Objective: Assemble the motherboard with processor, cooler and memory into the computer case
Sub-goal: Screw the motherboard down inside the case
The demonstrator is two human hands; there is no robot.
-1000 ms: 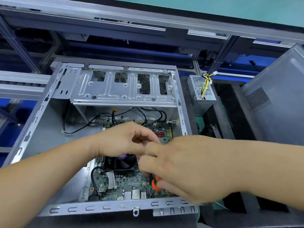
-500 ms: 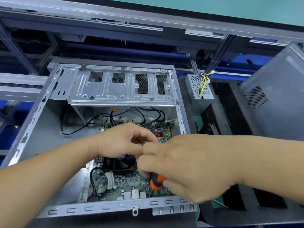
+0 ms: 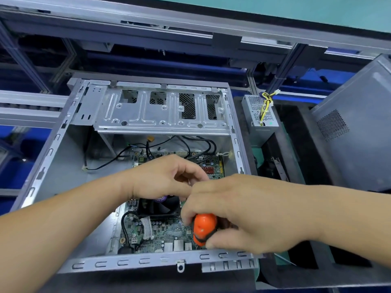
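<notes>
- Nearest us, the case [image 3: 135, 263] lies open on its side, its near rail running left to right under both forearms.
- Right hand [image 3: 239, 210] reaches in from the right, fingers curled tight round an orange screwdriver [image 3: 203, 229], handle pointing up at us; the shaft is hidden beneath the hand.
- Left hand [image 3: 167, 176] comes in from the left, fingers bent, fingertips meeting the right hand's knuckles; whether it pinches anything I cannot tell.
- Below the hands, the motherboard [image 3: 160, 233] sits flat on the case floor, towards the right and near side.
- The cooler [image 3: 158, 207], a black fan, sits on the board just under the left hand, partly covered by it.
- Black cables [image 3: 118, 157] loop across the case floor beyond the board, left of centre.
- Farther in, the silver drive cage [image 3: 160, 115] spans the case's far end.
- To the right, outside the case, a power supply [image 3: 259, 112] stands with yellow wires on top.
- Far right, a grey side panel [image 3: 355, 127] leans tilted.
</notes>
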